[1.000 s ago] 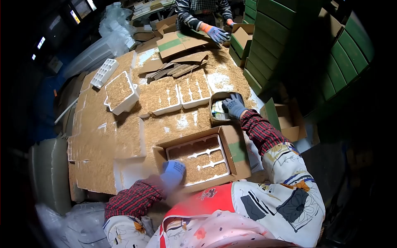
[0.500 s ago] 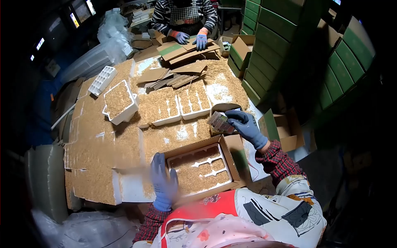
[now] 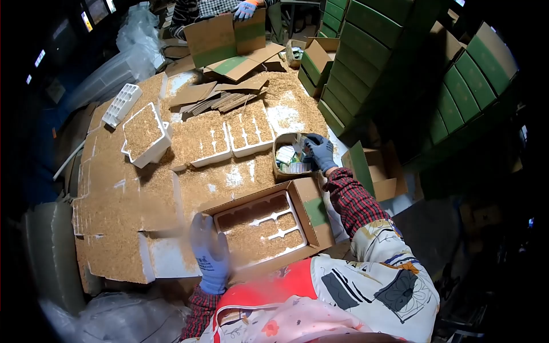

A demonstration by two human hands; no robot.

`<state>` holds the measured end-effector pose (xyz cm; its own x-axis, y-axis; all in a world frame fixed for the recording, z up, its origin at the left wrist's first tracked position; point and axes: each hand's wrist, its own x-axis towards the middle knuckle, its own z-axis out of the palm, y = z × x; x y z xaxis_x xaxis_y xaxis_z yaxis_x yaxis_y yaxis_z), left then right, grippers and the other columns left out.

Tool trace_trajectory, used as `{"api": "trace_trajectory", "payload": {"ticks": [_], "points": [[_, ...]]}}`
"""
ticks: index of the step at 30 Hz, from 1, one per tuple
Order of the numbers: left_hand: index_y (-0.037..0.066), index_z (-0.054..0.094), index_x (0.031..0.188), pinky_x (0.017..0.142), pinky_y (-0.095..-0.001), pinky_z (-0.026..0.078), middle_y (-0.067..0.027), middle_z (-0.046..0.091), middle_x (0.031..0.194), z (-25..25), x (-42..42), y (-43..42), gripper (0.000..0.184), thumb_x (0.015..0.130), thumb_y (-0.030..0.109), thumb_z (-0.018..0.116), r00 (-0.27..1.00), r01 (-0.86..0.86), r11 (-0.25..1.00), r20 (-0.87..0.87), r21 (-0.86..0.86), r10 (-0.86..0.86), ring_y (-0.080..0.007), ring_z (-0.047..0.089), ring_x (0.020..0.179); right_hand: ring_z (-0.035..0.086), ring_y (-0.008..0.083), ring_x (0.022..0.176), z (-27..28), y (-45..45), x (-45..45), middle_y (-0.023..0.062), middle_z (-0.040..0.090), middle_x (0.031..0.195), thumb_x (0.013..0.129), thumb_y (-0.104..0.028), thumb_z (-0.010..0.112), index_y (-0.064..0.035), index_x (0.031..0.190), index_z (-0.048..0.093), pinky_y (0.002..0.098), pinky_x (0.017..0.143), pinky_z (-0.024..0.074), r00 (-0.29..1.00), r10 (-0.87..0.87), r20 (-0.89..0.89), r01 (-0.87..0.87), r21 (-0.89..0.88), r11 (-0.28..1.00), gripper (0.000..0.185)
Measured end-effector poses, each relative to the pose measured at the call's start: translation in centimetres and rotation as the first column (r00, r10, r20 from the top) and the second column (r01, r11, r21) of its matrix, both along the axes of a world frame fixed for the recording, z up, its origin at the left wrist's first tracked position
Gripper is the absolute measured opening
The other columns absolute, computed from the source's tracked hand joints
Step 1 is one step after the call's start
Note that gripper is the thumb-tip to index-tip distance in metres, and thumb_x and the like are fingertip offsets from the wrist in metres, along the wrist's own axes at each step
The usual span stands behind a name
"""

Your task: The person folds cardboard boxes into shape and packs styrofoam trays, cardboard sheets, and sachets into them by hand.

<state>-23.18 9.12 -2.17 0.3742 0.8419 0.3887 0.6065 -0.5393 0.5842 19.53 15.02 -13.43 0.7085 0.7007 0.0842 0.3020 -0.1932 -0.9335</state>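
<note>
My right hand [image 3: 321, 152], in a grey-blue glove, reaches over the right rim of a round tub [image 3: 276, 170]. Small printed packets [image 3: 287, 155] fill the tub. The fingertips are down among them, so I cannot tell whether they grip one. Along the left side of an open cardboard carton [image 3: 313, 231] is my left hand [image 3: 210, 254], gloved too, its fingers stretched out and slightly blurred. A white foam tray [image 3: 280, 217] with compartments lies inside the carton, with sawdust-like filling [image 3: 251, 240] over much of it.
Filled foam trays [image 3: 251, 150], a tilted foam box [image 3: 163, 151] and flattened cardboard [image 3: 226, 100] lie on the sawdust-strewn table. Across it a co-worker's gloved hand [image 3: 246, 10] holds a carton [image 3: 211, 43]. Green boxes [image 3: 360, 57] are stacked at right; an open carton [image 3: 386, 186] stands nearby.
My right hand held a printed packet above the tub; now its fingers are down in the tub. The co-worker's cardboard has been raised upright. The whole view has shifted somewhat.
</note>
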Motion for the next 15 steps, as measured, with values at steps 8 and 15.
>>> {"api": "trace_trajectory", "payload": {"ticks": [8,15], "points": [[-0.001,0.031,0.143,0.108,-0.0387,0.028,-0.0188,0.035,0.145,-3.8,-1.8,0.4,0.059,0.090,0.012,0.055,0.962,-0.105,0.981,0.236,-0.161,0.141,-0.0314,0.034,0.134,0.063,0.0136,0.096,10.0,-3.9,-6.3,0.0081,0.068,0.105,0.086,-0.011,0.066,0.0009,0.112,0.064,0.0270,0.085,0.0493,0.948,0.311,-0.066,-0.274,0.329,0.904,0.028],[0.000,0.031,0.143,0.099,-0.0287,0.037,-0.0127,0.043,0.139,-4.6,-2.0,0.2,0.054,0.094,0.013,0.049,0.854,0.022,0.856,0.455,-0.517,0.252,-0.0195,0.045,0.121,0.061,0.0167,0.104,15.8,-2.2,-10.3,0.0125,0.065,0.114,0.085,-0.027,0.070,-0.0010,0.121,0.060,0.0298,0.090,0.0491,0.621,0.772,-0.137,-0.765,0.110,0.635,0.045]]}}
